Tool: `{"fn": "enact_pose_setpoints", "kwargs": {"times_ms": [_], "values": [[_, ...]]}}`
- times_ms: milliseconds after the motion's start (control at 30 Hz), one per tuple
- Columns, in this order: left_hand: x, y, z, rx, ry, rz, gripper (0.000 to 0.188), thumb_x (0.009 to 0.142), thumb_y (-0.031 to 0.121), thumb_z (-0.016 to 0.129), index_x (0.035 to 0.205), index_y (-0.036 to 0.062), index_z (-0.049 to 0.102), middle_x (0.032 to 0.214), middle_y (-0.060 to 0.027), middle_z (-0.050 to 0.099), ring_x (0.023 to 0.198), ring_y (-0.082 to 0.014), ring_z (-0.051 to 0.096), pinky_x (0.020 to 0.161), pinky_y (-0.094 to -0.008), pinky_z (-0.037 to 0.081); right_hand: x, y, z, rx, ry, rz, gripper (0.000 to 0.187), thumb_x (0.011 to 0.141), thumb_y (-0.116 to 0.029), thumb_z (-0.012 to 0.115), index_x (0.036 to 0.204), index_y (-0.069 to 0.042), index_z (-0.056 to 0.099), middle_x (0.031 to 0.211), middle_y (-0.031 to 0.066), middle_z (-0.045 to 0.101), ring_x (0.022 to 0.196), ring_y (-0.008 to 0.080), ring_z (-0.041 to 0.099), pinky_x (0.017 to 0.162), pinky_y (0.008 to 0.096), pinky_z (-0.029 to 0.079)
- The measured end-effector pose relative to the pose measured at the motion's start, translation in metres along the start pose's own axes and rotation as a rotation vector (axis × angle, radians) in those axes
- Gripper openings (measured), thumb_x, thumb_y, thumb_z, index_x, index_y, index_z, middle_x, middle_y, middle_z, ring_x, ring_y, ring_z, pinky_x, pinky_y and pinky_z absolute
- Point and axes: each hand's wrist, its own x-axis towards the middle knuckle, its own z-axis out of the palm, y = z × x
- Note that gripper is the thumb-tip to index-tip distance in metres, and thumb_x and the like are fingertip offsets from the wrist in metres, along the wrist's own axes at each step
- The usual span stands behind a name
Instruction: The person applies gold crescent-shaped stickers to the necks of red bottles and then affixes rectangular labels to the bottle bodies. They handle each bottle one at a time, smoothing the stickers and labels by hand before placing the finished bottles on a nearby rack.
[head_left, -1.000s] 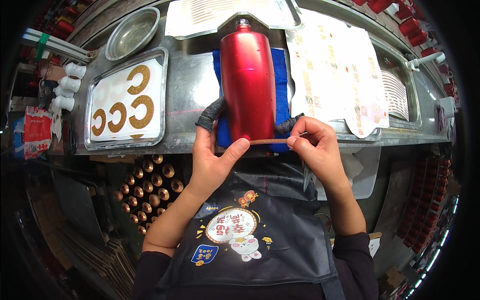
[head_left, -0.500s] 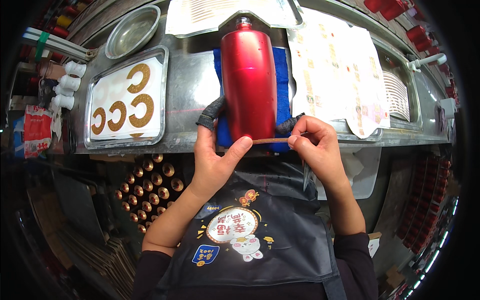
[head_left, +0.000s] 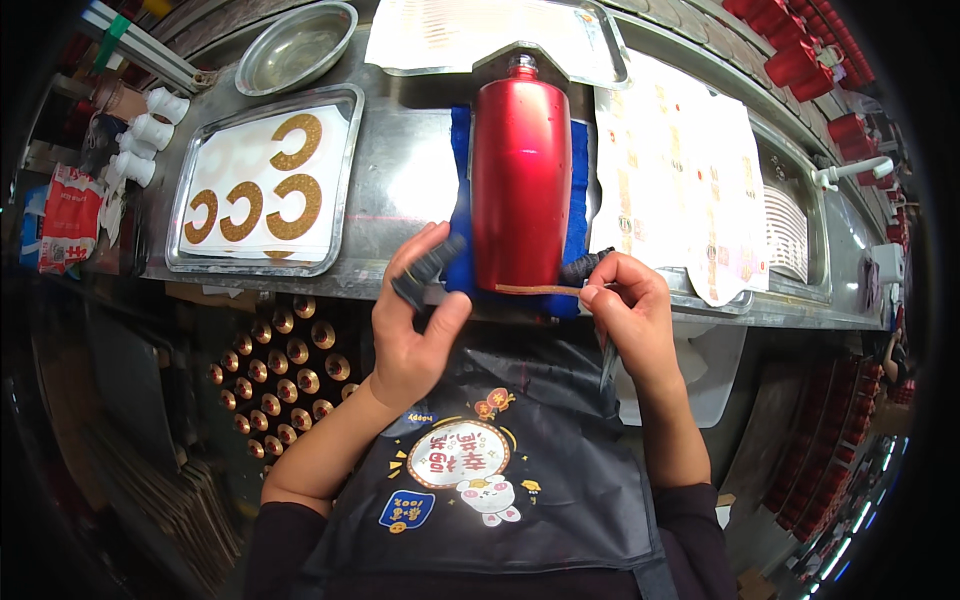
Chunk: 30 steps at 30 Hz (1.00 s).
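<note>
In the head view, a red bottle [head_left: 521,185] is seen lying on a blue cloth [head_left: 461,215] at the upper centre of the frame, its neck toward the top edge and its base at the near edge of the metal tabletop [head_left: 400,175]. A thin gold strip [head_left: 535,290] is laid along the bottle's base. The right hand [head_left: 630,310], just right of the base, is closed in a pinch on the strip's right end, a dark cot being worn on one finger. The left hand [head_left: 415,320], at centre, is held just left of the base with its fingers loosely open and nothing gripped; dark cots are worn on its fingertips, which lie near the cloth's edge. At upper left, a tray [head_left: 345,170] carrying gold C-shaped decals [head_left: 290,205] is seen, with a round steel bowl [head_left: 297,45] above it. Sheets of decals [head_left: 670,190] are spread to the right of the bottle. A dark apron [head_left: 480,460] fills the lower centre.
</note>
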Motion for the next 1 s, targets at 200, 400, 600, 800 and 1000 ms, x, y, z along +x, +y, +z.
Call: {"fn": "enact_pose_setpoints", "kwargs": {"times_ms": [200, 400, 600, 800, 1000], "values": [[-0.004, 0.004, -0.006, 0.753, -0.128, 0.441, 0.031, 0.079, 0.019, 0.078, 0.108, 0.0109, 0.078, 0.15, -0.0215, 0.048, 0.138, -0.0389, 0.045, 0.113, -0.0584, 0.03, -0.001, 0.001, 0.002, 0.049, 0.01, 0.016, 0.01, 0.088, -0.004, 0.061, 0.08, -0.004, 0.056, 0.066, -0.0031, 0.054, 0.05, 0.0018, 0.046, 0.044, 0.0193, 0.036], [-0.002, 0.001, -0.008, 0.847, -0.131, 0.463, 0.032, 0.076, 0.018, 0.079, 0.108, 0.0156, 0.079, 0.151, -0.0225, 0.047, 0.136, -0.0398, 0.046, 0.111, -0.0612, 0.03, 0.0, 0.001, 0.002, 0.013, 0.006, 0.002, 0.011, 0.087, -0.004, 0.063, 0.079, -0.004, 0.056, 0.067, -0.0045, 0.053, 0.054, 0.0008, 0.045, 0.047, 0.019, 0.034], [0.003, 0.007, -0.01, 0.878, -0.175, 0.518, 0.032, 0.076, 0.019, 0.079, 0.108, 0.0179, 0.079, 0.15, -0.0215, 0.048, 0.135, -0.0417, 0.048, 0.111, -0.0629, 0.03, 0.0, 0.002, 0.001, 0.002, 0.018, 0.004, 0.011, 0.087, -0.005, 0.065, 0.078, -0.004, 0.057, 0.072, -0.0055, 0.053, 0.065, 0.0006, 0.045, 0.057, 0.0195, 0.034], [0.018, 0.023, -0.009, 0.98, -0.255, 0.643, 0.026, 0.073, 0.021, 0.079, 0.098, 0.0174, 0.079, 0.149, -0.0163, 0.051, 0.135, -0.0413, 0.048, 0.11, -0.0643, 0.03, 0.003, 0.007, 0.001, 0.041, 0.001, 0.013, 0.011, 0.087, -0.004, 0.066, 0.079, -0.005, 0.058, 0.072, -0.0054, 0.054, 0.066, 0.0007, 0.045, 0.058, 0.0194, 0.035], [0.033, 0.036, 0.0, 1.017, -0.323, 0.748, 0.026, 0.07, 0.018, 0.079, 0.096, 0.0183, 0.077, 0.145, -0.0112, 0.056, 0.134, -0.0418, 0.049, 0.109, -0.0653, 0.029, 0.003, 0.008, 0.001, 0.082, -0.022, 0.037, 0.011, 0.088, -0.004, 0.066, 0.079, -0.005, 0.058, 0.074, -0.006, 0.055, 0.068, -0.0003, 0.047, 0.059, 0.0184, 0.036]]}}
